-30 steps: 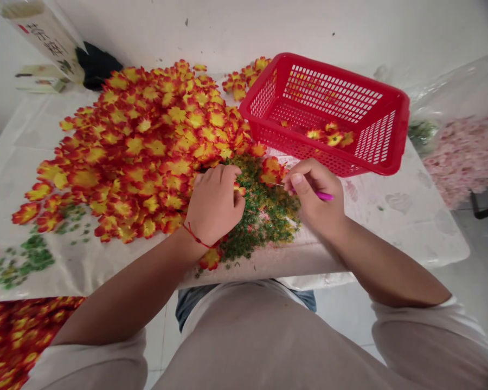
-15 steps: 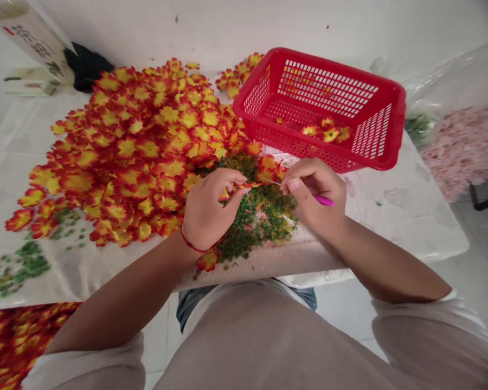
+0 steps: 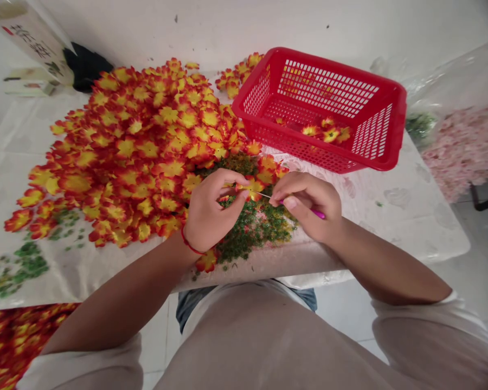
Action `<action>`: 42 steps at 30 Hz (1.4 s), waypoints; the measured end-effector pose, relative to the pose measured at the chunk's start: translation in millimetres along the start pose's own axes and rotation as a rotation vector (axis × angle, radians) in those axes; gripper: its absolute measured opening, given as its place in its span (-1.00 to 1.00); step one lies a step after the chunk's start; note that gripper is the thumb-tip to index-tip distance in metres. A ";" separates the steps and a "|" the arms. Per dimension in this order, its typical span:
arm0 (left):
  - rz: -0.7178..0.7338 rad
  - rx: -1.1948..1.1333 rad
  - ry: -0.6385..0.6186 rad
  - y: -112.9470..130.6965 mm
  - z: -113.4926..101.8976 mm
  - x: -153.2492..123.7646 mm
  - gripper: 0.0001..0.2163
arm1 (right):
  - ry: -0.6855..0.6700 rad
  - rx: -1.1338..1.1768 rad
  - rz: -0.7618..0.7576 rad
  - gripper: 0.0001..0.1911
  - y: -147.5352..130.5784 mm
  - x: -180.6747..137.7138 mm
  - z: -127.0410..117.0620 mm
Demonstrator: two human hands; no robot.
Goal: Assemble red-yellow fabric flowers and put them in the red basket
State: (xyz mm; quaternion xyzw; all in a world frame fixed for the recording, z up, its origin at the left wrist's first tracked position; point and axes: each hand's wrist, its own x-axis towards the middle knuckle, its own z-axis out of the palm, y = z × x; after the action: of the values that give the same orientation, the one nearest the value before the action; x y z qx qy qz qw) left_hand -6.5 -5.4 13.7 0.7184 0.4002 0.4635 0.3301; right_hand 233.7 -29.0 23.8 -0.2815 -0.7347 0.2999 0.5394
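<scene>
Between thumb and fingers, my left hand (image 3: 215, 208) pinches a red-and-yellow artificial flower (image 3: 252, 189). My right hand (image 3: 311, 205) is closed around the purple handle (image 3: 319, 214) of a thin needle tool. The tool's metal shaft (image 3: 264, 195) points left, and its tip meets the middle of the flower; whether it passes through is too small to tell. Below both hands lies a heap of small green plastic pieces (image 3: 248, 233). A large pile of red-and-yellow flowers (image 3: 130, 157) spreads to the left of my left hand.
A red plastic basket (image 3: 320, 143) stands behind my right hand with several flowers (image 3: 330, 132) inside. Pink flowers (image 3: 463, 141) in clear plastic are at the right. A black cloth (image 3: 85, 67) and a small box (image 3: 29, 82) sit at the back left. More flowers (image 3: 20, 341) lie below the table edge.
The flower in my left hand has turned from edge-on to show its yellow face. My right hand has moved slightly left and down, bringing the needle tool to the flower's middle.
</scene>
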 end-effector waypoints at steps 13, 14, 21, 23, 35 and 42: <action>0.071 -0.019 -0.030 1.6 1.1 -0.9 -0.86 | -0.005 -0.131 -0.001 -0.86 1.3 1.0 2.1; 0.075 -0.011 -0.030 1.9 1.2 -1.0 -0.86 | -0.004 -0.142 -0.009 -0.86 1.0 1.2 2.3; 0.061 -0.014 -0.042 2.0 0.8 -1.7 -0.86 | -0.021 -0.151 -0.027 -0.87 1.6 0.6 2.6; 0.063 -0.006 -0.055 2.3 1.0 -2.4 -0.86 | -0.033 -0.160 -0.030 -0.89 3.4 0.5 3.6; 0.304 0.008 -0.141 5.6 -4.6 -5.6 -0.77 | -0.048 -0.015 0.119 -0.68 7.1 -9.5 8.0; 0.134 0.477 -0.091 1.2 -13.2 6.3 -0.58 | 0.138 -0.040 0.164 -0.72 3.8 -4.4 7.6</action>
State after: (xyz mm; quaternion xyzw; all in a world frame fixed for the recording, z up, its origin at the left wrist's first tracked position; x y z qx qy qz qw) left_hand -16.9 0.9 21.9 0.8210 0.4346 0.3438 0.1376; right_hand 227.9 -30.8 16.4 -0.3714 -0.6761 0.3085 0.5566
